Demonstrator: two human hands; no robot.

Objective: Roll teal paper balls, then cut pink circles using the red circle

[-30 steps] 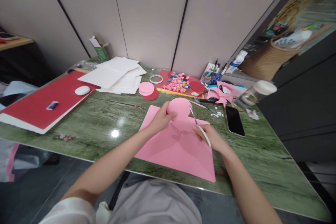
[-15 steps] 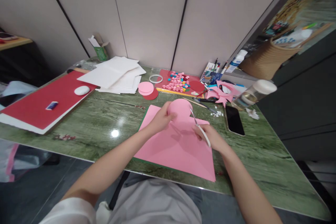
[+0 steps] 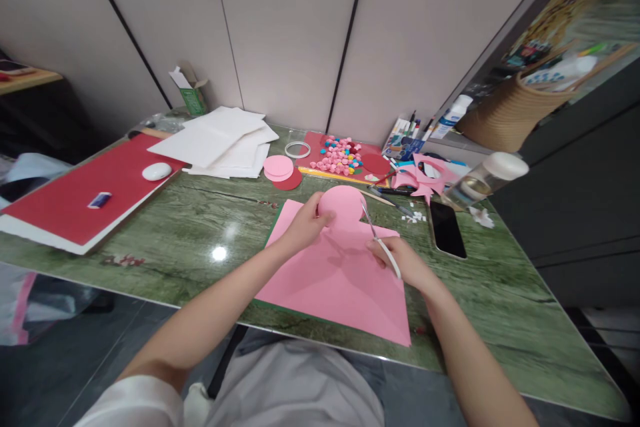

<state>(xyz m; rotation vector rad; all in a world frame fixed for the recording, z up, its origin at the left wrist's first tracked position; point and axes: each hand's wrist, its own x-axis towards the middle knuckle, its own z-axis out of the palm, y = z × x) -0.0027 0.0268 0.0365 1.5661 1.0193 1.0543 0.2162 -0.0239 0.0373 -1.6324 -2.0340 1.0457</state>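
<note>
My left hand pinches the left edge of a round pink paper piece, thumb on top. In my right hand are scissors with white handles, their blades pointing up and left. The blade tips meet the right edge of the round piece; whether they cut into it I cannot tell. Beneath both hands lie pink paper sheets, with a green edge showing under their left side.
Pink paper circles, a red circle and a tape ring lie behind my left hand. Small colourful pieces sit on red paper farther back. Pink offcuts, a phone and a bottle are at right.
The round pink piece and my left hand have shifted very slightly up and to the left. My right hand and the scissors look almost unmoved.
</note>
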